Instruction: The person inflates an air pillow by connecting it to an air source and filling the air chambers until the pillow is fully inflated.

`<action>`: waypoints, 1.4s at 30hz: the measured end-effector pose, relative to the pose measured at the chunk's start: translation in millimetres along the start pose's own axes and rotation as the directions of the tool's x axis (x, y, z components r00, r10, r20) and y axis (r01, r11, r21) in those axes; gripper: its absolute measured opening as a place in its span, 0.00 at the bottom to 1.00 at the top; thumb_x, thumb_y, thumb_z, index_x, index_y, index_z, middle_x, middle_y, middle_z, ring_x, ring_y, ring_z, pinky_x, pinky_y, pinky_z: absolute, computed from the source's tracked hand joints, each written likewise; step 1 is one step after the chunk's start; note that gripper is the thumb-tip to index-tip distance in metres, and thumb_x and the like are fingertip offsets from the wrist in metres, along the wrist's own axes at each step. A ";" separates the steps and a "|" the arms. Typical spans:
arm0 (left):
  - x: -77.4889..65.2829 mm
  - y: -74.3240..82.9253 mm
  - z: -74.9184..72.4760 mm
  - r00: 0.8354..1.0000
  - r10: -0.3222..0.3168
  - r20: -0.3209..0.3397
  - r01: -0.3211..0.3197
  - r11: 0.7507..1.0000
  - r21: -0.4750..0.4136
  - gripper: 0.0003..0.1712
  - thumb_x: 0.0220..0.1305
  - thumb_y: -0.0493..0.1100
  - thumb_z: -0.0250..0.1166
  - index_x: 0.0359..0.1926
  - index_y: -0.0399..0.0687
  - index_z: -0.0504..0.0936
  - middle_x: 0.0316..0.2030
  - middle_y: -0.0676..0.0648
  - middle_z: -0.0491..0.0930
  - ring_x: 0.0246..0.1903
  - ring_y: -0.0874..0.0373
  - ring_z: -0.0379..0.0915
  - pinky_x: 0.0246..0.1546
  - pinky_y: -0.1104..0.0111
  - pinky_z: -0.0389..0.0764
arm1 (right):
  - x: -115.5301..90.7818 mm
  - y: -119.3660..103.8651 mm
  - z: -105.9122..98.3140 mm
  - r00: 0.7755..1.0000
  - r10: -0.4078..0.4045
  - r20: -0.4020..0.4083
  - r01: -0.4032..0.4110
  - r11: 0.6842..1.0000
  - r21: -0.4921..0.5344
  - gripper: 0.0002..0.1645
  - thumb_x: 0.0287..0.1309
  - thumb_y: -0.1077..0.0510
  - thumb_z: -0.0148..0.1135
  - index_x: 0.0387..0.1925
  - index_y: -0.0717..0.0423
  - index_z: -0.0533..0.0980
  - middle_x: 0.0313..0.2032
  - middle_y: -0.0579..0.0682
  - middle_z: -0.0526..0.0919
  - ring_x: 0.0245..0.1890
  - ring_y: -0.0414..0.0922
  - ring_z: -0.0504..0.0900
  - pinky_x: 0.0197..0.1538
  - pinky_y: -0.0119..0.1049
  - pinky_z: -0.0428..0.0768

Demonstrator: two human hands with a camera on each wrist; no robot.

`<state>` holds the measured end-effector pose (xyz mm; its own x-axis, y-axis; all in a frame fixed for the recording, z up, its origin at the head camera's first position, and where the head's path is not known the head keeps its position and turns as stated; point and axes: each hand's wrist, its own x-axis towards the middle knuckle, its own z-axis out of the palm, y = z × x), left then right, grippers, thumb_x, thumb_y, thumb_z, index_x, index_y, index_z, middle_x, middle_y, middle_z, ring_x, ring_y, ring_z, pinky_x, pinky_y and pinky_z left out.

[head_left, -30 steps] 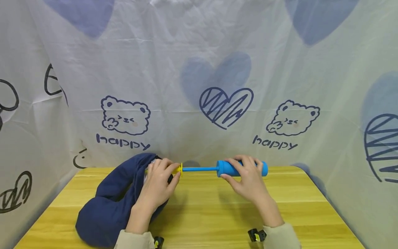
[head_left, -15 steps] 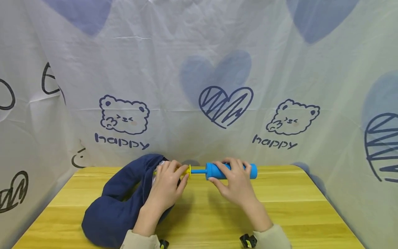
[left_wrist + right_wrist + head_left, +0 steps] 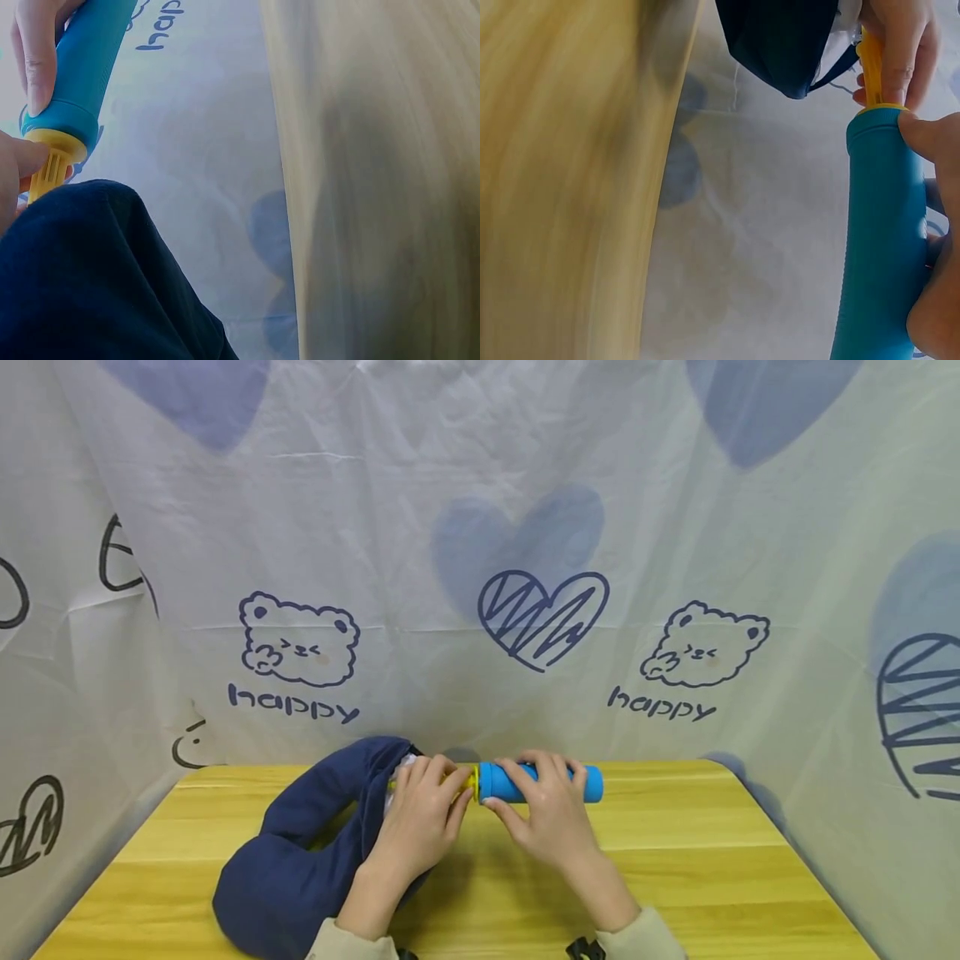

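Observation:
A blue hand pump (image 3: 504,783) with a yellow nozzle end (image 3: 872,67) lies level above the table. My right hand (image 3: 551,810) grips the blue barrel, its thumb near the yellow flange. With my left hand (image 3: 423,814) I pinch the yellow nozzle end, which reaches into the opening of a navy U-shaped neck pillow (image 3: 262,885). A whitish, crumpled lining (image 3: 401,768) shows at that opening. The blue barrel sits right against the yellow flange, with no rod visible between. In the left wrist view, navy cloth (image 3: 97,277) hides the nozzle's tip.
The wooden table (image 3: 735,860) spreads under both hands, its far edge close behind the pump. A pale cloth backdrop (image 3: 420,568) printed with hearts and bears hangs behind and at both sides.
The blue barrel has slid left until the blue rod disappeared into it against the yellow flange. My left hand and the pillow have shifted slightly to the right.

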<state>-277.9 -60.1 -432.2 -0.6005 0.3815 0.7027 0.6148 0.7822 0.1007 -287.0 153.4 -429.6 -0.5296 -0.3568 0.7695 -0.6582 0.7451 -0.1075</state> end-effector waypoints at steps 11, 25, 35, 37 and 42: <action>0.4 -2.6 -3.2 1.000 -0.012 0.011 0.013 0.999 -0.030 0.14 0.73 0.43 0.67 0.55 0.47 0.86 0.44 0.47 0.77 0.42 0.50 0.67 0.47 0.55 0.67 | 1.4 4.5 -2.0 1.000 0.006 0.015 -0.006 1.000 0.009 0.35 0.68 0.27 0.56 0.56 0.49 0.84 0.50 0.59 0.82 0.54 0.57 0.79 0.57 0.66 0.64; -0.9 -16.8 -18.7 0.999 -0.048 0.013 0.048 0.999 -0.018 0.12 0.72 0.44 0.67 0.53 0.48 0.87 0.44 0.47 0.78 0.42 0.49 0.69 0.48 0.53 0.68 | 2.1 25.4 -17.0 0.995 0.057 0.078 -0.060 0.997 0.040 0.31 0.58 0.38 0.74 0.58 0.49 0.83 0.53 0.59 0.81 0.56 0.59 0.77 0.61 0.67 0.60; -3.1 -29.4 -25.5 0.998 -0.064 0.001 0.064 0.997 -0.036 0.13 0.71 0.43 0.69 0.52 0.46 0.88 0.43 0.47 0.78 0.41 0.49 0.68 0.47 0.53 0.67 | -1.7 40.7 -24.9 0.992 0.081 0.098 -0.086 0.995 0.052 0.32 0.55 0.43 0.78 0.58 0.49 0.83 0.54 0.59 0.81 0.57 0.59 0.77 0.62 0.67 0.58; -3.3 -31.6 -26.9 0.998 -0.067 -0.004 0.067 0.997 -0.040 0.12 0.70 0.43 0.69 0.52 0.46 0.88 0.43 0.47 0.78 0.41 0.49 0.68 0.46 0.54 0.67 | -1.3 43.9 -26.6 0.991 0.085 0.102 -0.091 0.995 0.050 0.32 0.55 0.43 0.78 0.58 0.49 0.82 0.54 0.58 0.81 0.57 0.58 0.77 0.63 0.67 0.58; -3.3 -35.1 -29.9 0.998 -0.068 -0.015 0.067 0.996 -0.051 0.12 0.71 0.43 0.68 0.51 0.45 0.88 0.42 0.47 0.78 0.40 0.49 0.67 0.46 0.55 0.66 | 1.1 46.7 -30.8 0.989 0.099 0.113 -0.106 0.993 0.052 0.32 0.55 0.43 0.78 0.58 0.51 0.83 0.54 0.58 0.80 0.57 0.58 0.76 0.63 0.67 0.57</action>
<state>-282.2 -103.5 -416.9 -0.6331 0.3196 0.7050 0.5983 0.7799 0.1837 -301.8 205.1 -414.4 -0.6495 -0.3422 0.6790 -0.6252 0.7486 -0.2207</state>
